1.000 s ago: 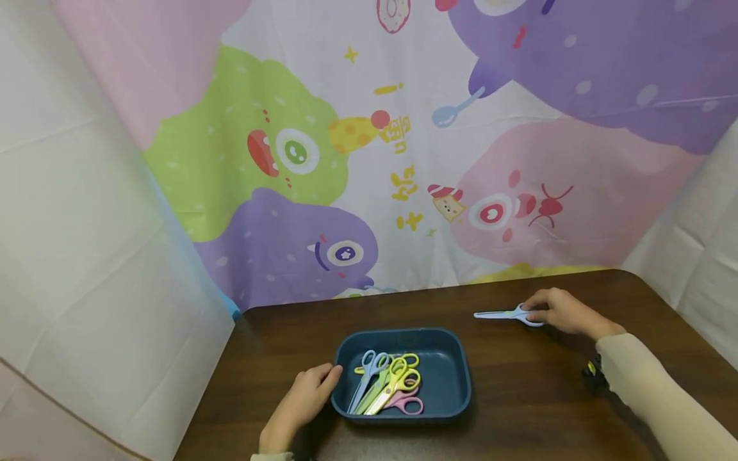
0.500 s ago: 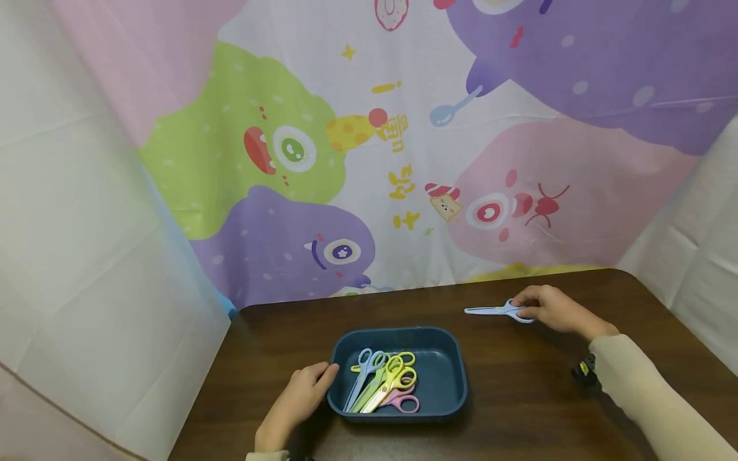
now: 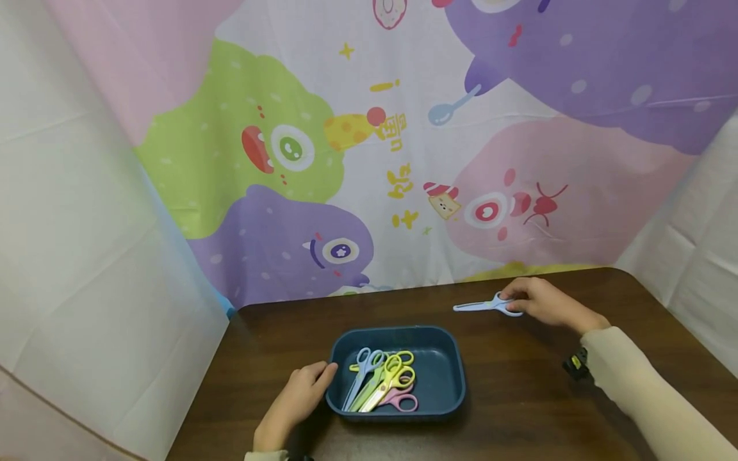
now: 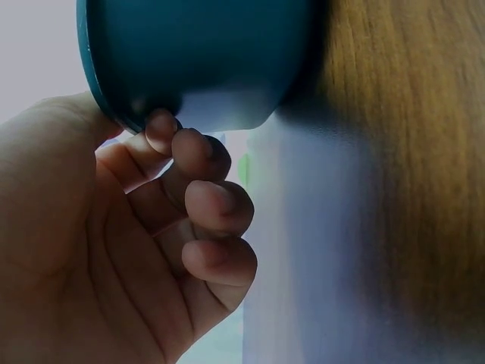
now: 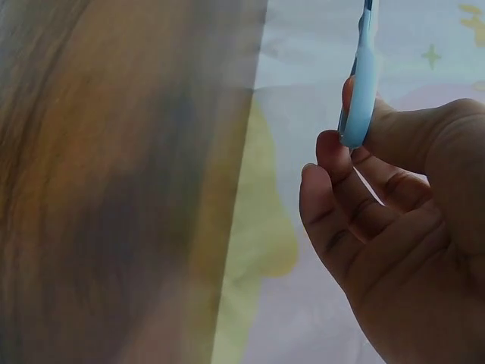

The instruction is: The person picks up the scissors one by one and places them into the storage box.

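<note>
A pair of light blue scissors (image 3: 481, 306) is pinched by its handle loops in my right hand (image 3: 544, 301), behind and to the right of the tray. Its blades point left. In the right wrist view, thumb and fingers close on the blue handle (image 5: 362, 98), which is held above the table. My left hand (image 3: 300, 394) grips the left rim of a dark teal tray (image 3: 444, 410); the left wrist view has the thumb over the rim and curled fingers against the outer wall (image 4: 204, 61). Inside the tray's left half lie blue scissors (image 3: 359, 384), green, yellow (image 3: 387, 383) and pink scissors (image 3: 406, 402), overlapping.
The dark brown wooden table (image 3: 519, 397) extends around the tray. A cloth printed with cartoon monsters (image 3: 300, 237) hangs behind its back edge. White cloth walls (image 3: 115, 256) stand at both sides. A small black device (image 3: 576, 363) sits at the right wrist.
My right hand has moved left and slightly away, carrying the light blue scissors with it. The left hand keeps its grip on the tray. The whole head view has shifted slightly.
</note>
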A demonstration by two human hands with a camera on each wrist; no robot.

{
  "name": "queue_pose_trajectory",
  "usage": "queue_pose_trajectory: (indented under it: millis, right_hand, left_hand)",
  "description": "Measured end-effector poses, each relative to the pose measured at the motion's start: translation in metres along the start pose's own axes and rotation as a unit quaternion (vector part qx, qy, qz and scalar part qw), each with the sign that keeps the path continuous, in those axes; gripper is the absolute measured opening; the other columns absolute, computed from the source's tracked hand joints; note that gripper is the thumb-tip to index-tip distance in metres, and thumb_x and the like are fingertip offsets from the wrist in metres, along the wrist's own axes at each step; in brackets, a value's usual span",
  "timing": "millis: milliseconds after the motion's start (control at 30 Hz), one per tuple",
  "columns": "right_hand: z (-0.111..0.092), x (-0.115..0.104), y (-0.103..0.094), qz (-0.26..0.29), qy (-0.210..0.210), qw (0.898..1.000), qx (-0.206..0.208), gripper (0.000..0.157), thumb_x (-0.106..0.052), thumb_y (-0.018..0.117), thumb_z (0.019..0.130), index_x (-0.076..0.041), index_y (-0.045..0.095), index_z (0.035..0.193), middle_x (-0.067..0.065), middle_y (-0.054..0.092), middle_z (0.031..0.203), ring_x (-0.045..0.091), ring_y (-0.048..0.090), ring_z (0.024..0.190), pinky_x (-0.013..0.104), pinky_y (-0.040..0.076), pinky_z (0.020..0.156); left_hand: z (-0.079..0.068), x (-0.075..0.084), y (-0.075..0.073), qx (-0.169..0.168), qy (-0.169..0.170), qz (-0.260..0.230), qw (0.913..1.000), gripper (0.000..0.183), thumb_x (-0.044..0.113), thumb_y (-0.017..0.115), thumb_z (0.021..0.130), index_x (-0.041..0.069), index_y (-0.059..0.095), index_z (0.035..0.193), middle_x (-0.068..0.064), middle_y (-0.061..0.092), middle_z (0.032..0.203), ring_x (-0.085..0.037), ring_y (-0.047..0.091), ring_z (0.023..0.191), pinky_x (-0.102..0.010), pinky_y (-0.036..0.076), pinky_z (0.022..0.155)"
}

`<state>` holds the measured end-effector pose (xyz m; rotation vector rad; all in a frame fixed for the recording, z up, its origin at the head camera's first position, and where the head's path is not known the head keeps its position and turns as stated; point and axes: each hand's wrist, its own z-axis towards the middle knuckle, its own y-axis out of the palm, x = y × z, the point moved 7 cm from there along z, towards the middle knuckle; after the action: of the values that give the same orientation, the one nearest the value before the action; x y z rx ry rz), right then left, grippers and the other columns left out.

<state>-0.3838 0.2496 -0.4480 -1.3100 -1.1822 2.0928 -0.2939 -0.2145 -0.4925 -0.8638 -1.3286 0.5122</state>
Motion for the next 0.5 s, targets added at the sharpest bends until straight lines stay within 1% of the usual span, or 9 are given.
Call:
queue_pose_trajectory:
  millis: [233,367,500]
  right_hand:
    - [0.005,-0.019,-0.002,0.001,-0.013,1.000,-0.001,0.013,-0.009,0.076,0.092,-0.009,0.076,0.106,0.002,0.073,0.105,0.015,0.062,0.096,0.028,0.053,0.079]
    - [0.010,-0.031,-0.004,-0.005,-0.028,1.000,-0.004,0.013,-0.010,0.076,0.092,-0.009,0.076,0.105,0.003,0.073,0.106,0.018,0.062,0.097,0.032,0.054,0.082]
    - [0.015,-0.039,-0.003,-0.011,-0.028,0.999,-0.015,0.014,-0.011,0.076,0.093,-0.008,0.075,0.106,0.004,0.073,0.107,0.020,0.062,0.099,0.036,0.053,0.084]
  left_hand:
    - [0.000,-0.001,0.000,0.005,-0.002,0.003,1.0000,0.043,0.033,0.051,0.109,0.014,0.045,0.071,0.006,0.035,0.064,-0.005,0.030,0.056,-0.022,0.029,0.056]
    - [0.000,-0.001,0.000,0.010,-0.002,0.008,0.9999,0.043,0.034,0.051,0.109,0.015,0.045,0.070,0.006,0.035,0.064,-0.004,0.032,0.056,-0.022,0.031,0.057]
    - [0.000,-0.001,0.000,0.013,-0.001,0.012,0.9998,0.042,0.032,0.052,0.109,0.016,0.045,0.070,0.006,0.035,0.064,-0.005,0.032,0.056,-0.022,0.030,0.056]
